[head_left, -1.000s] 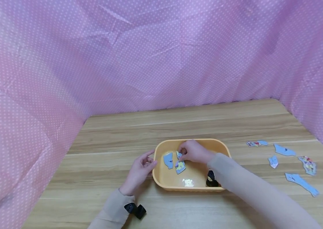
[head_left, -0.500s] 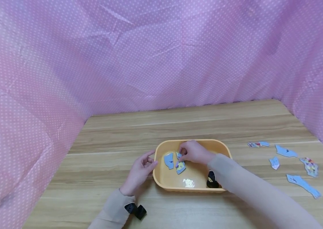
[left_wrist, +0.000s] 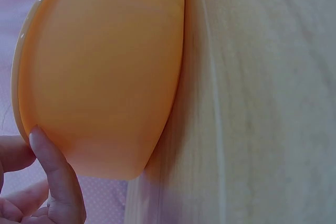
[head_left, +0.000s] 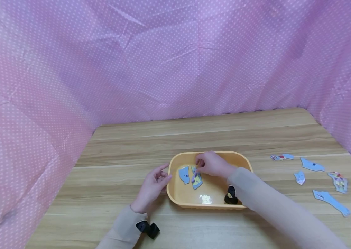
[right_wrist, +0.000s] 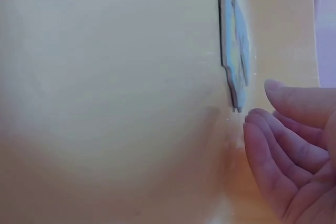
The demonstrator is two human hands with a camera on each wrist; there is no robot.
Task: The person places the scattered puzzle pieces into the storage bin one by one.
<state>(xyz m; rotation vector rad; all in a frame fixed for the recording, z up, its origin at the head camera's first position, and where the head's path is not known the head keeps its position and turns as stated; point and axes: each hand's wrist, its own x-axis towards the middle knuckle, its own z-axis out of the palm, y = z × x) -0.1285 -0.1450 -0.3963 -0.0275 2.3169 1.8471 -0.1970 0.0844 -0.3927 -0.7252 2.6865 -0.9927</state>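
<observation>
A shallow orange plastic tub (head_left: pixel 212 206) stands on the wooden table. My left hand (head_left: pixel 151 188) holds its left end, and in the left wrist view the thumb (left_wrist: pixel 52 166) lies against the wall by the rim. Flat inside the tub are a light blue puzzle piece (head_left: pixel 184 175) and, beside it, a yellow and blue patterned puzzle piece (head_left: pixel 196 180). Over the tub's far side, just right of the patterned piece, hovers my right hand (head_left: pixel 211 164). In the right wrist view its thumb and loosely bent fingers stand apart with nothing between them, close to the pieces' edges (right_wrist: pixel 233 51).
Several puzzle pieces lie spread on the table right of the tub, among them a long blue one (head_left: pixel 331 202) and a multicoloured one (head_left: pixel 338 182). Pink dotted cloth (head_left: pixel 175 76) hangs round the table's back and sides.
My right hand has let go of the patterned puzzle piece and drawn back slightly to the right, uncovering more of it. My left hand stays at the tub's end.
</observation>
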